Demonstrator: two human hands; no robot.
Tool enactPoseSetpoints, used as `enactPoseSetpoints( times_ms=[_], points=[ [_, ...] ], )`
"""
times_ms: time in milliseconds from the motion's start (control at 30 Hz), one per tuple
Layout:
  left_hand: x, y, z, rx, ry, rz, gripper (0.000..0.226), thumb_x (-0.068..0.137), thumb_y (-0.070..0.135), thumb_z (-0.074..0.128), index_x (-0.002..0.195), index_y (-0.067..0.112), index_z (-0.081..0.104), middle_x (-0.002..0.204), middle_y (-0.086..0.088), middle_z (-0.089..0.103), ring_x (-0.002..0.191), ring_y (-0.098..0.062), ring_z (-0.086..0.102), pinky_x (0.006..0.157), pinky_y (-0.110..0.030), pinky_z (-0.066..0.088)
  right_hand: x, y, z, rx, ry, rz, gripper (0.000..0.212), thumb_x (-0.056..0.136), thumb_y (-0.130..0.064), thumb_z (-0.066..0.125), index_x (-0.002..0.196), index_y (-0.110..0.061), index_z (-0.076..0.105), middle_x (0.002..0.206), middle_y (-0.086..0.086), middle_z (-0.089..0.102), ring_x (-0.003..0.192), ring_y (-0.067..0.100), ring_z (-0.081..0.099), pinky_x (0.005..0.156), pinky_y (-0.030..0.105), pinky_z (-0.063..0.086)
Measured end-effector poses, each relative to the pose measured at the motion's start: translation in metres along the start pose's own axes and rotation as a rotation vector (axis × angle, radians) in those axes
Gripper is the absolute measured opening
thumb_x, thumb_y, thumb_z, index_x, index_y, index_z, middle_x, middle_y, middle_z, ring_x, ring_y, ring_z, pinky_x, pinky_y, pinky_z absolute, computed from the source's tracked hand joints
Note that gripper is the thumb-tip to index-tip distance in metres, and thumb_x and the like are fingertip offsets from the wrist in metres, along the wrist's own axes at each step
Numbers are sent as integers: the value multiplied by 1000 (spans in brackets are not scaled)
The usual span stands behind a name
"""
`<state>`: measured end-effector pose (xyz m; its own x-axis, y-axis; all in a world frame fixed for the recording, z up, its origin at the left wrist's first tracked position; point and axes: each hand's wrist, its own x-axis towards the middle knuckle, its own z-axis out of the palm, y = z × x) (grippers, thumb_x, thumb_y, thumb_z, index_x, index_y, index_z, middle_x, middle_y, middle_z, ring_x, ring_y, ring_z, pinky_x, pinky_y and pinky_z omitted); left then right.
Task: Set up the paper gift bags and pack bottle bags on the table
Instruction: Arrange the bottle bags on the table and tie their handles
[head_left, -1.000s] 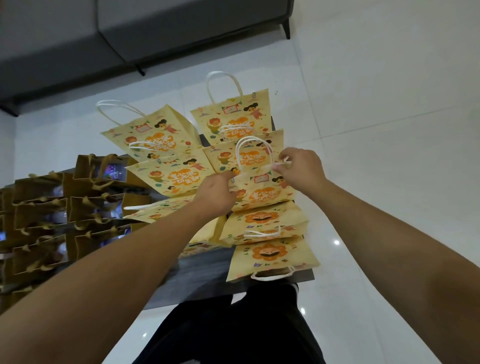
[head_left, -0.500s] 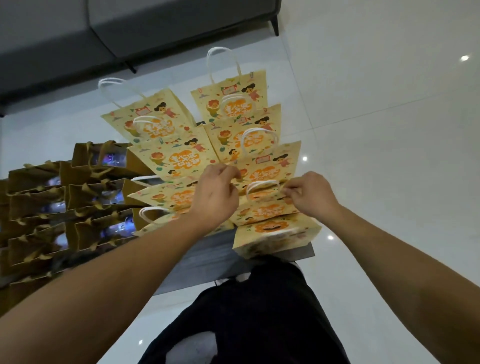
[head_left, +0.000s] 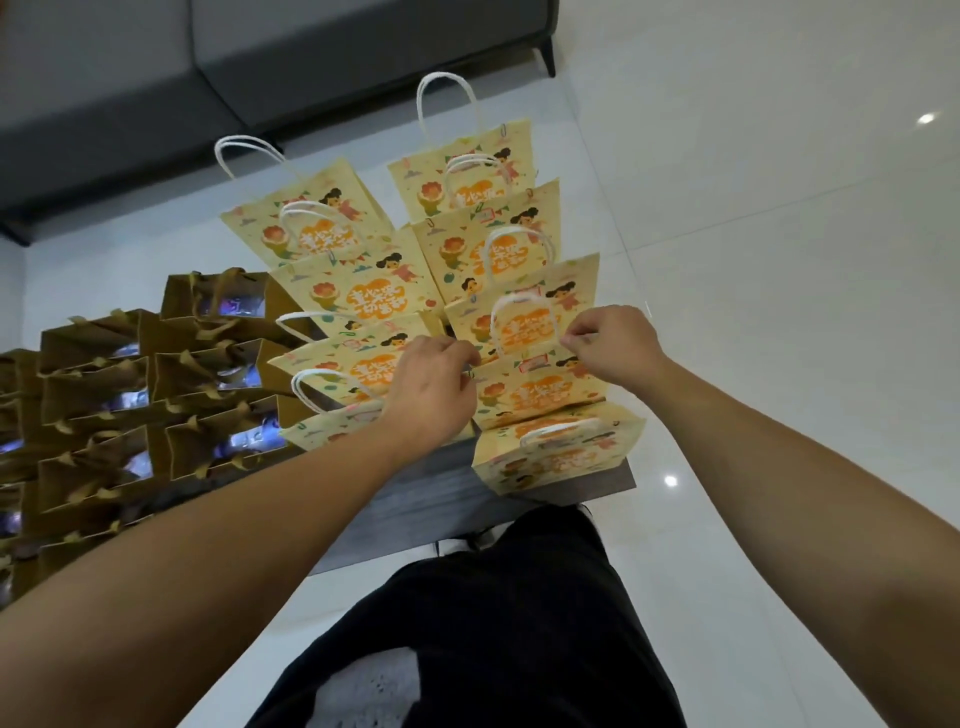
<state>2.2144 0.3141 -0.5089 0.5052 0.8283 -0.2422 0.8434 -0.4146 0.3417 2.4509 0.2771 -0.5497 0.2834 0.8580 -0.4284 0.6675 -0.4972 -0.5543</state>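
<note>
Several yellow paper gift bags with orange cartoon prints and white cord handles stand in two rows on the grey table (head_left: 415, 499). My left hand (head_left: 431, 389) and my right hand (head_left: 613, 340) pinch the two top corners of one yellow gift bag (head_left: 540, 389), the second from the front in the right row. The nearest gift bag (head_left: 556, 457) stands at the table's front corner. Left of them, several brown bottle bags (head_left: 208, 374) with gold ribbon handles stand packed in rows.
A grey sofa (head_left: 260, 57) runs along the far side, one dark leg (head_left: 546, 60) on the white tiled floor (head_left: 753, 260). My black trousers (head_left: 493, 623) show below the table edge. The right-hand bags overhang the table's right edge.
Both hands have come nearer, from a bag further back in the right row to the second bag from the front. The view has tilted, so the bags appear more upright.
</note>
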Motion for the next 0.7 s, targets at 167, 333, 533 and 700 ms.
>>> enactPoseSetpoints(
  times_ms=[167, 333, 533, 700],
  points=[
    [-1, 8, -15, 5, -15, -17, 35, 88, 10, 54, 119, 18, 69, 123, -4, 65, 118, -27, 49, 98, -38, 41, -16, -40, -15, 140, -101, -158, 20, 80, -20, 81, 99, -21, 72, 95, -13, 67, 73, 8, 58, 59, 15, 45],
    [0, 4, -50, 25, 42, -15, 36, 89, 10, 51, 120, 14, 69, 122, -9, 66, 116, -32, 49, 96, -41, 43, -29, -100, -32, -19, -260, -228, 40, 73, -29, 85, 56, -16, 51, 58, 0, 48, 55, 14, 45, 53, 27, 37],
    [9, -30, -94, 36, 160, -127, 34, 92, 14, 53, 123, 17, 66, 130, -7, 61, 124, -29, 45, 100, -41, 41, -40, -153, -63, -136, -210, -271, 53, 75, -43, 86, 55, -12, 46, 61, 6, 44, 58, 19, 46, 56, 30, 36],
    [30, -63, -135, 28, 254, -258, 43, 94, 17, 56, 136, 15, 56, 140, -9, 52, 130, -29, 40, 105, -42, 39, -54, -182, -84, -167, -233, -229, 58, 73, -47, 86, 56, -13, 43, 59, 6, 35, 61, 22, 37, 59, 34, 30]
  ],
)
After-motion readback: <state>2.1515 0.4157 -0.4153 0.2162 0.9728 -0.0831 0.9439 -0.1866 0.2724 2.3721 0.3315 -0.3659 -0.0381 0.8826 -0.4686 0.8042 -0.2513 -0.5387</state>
